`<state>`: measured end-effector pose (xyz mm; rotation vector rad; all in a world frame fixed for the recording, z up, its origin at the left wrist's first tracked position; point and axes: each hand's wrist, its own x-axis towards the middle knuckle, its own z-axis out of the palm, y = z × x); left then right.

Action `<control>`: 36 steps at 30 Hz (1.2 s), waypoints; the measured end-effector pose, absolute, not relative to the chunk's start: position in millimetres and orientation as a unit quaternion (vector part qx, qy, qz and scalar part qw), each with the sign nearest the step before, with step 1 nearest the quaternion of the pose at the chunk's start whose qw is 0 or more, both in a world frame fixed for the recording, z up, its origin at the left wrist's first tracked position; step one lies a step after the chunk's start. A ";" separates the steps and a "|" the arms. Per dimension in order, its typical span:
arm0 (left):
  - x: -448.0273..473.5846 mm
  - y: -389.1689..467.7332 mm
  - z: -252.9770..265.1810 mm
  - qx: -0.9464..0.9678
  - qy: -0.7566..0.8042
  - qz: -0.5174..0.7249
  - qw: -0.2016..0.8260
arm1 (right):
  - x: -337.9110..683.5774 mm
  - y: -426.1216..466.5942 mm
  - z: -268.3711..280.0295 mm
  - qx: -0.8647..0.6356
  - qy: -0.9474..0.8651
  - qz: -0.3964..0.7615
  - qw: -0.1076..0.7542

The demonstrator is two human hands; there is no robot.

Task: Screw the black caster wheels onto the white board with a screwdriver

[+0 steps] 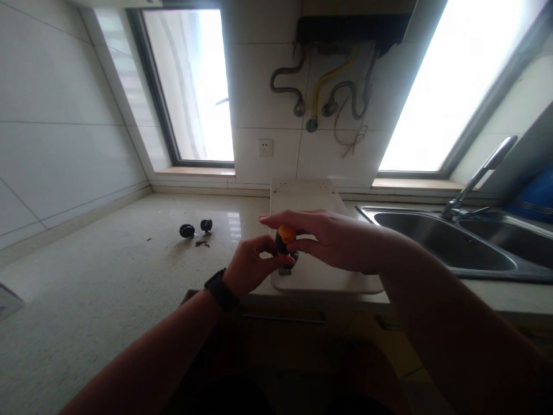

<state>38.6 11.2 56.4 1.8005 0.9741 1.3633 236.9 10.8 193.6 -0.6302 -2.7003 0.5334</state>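
Observation:
A screwdriver with a stubby orange and black handle (pixel 286 233) stands roughly upright over the near left corner of a white panel (pixel 315 202). My right hand (pixel 326 236) lies over the handle's top, its thumb on one side and its fingers stretched along the other. Lower down, my left hand (pixel 253 262) pinches the screwdriver with thumb and fingertips; a black watch is on that wrist. Beneath the tool is a dark caster wheel (pixel 294 258) with a metal plate, on the panel. The screwdriver's tip is hidden.
On the counter (pixel 129 271) to the left lie two black casters, one nearer (pixel 186 231) and one farther (pixel 206 225), beside small screws (pixel 202 244). A steel sink (pixel 444 242) with a faucet (pixel 479 176) is at right. Drawer fronts sit below the counter edge.

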 end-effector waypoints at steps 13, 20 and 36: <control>32.1 19.1 51.2 0.686 0.301 0.499 0.436 | 225.3 -5.4 172.5 -0.353 -0.878 0.140 0.292; 43.0 12.5 52.5 0.684 0.339 0.512 0.392 | 214.9 -13.3 159.5 -0.424 -0.841 0.073 0.327; 37.2 18.6 56.0 0.710 0.291 0.490 0.414 | 225.5 3.4 165.1 -0.305 -0.891 0.191 0.278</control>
